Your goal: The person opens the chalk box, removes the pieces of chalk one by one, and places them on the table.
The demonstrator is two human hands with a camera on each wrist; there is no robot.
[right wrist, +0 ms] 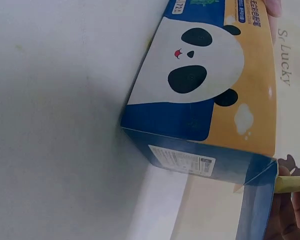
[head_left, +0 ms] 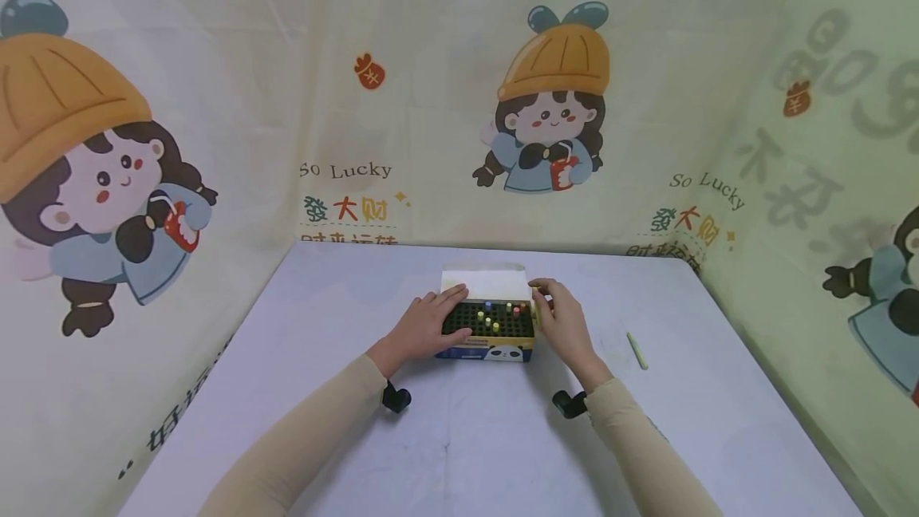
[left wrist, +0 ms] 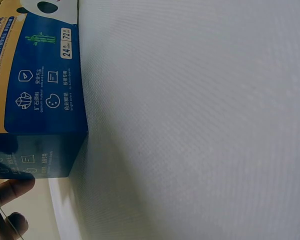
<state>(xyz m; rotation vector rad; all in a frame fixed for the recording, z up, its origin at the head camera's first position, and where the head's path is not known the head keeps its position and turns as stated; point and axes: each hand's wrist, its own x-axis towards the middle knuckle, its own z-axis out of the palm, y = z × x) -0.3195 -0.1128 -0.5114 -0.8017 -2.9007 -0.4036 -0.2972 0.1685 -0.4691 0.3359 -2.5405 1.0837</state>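
A blue and yellow box (head_left: 474, 353) with a panda picture stands with its lid raised. Its black holed insert (head_left: 467, 324) holds several coloured sticks upright. My left hand (head_left: 424, 325) grips the box's left end, thumb at the front edge and a finger across the top; in the left wrist view, fingertips (left wrist: 20, 187) touch the end panel. At the right end, my right hand (head_left: 563, 325) pinches a pale yellow stick (right wrist: 292, 184) beside the lid, clearest in the right wrist view.
A pale green stick (head_left: 636, 350) lies on the white tabletop (head_left: 323, 453), to the right of my right hand. Printed cloth (head_left: 431, 126) hangs behind the table and along both sides.
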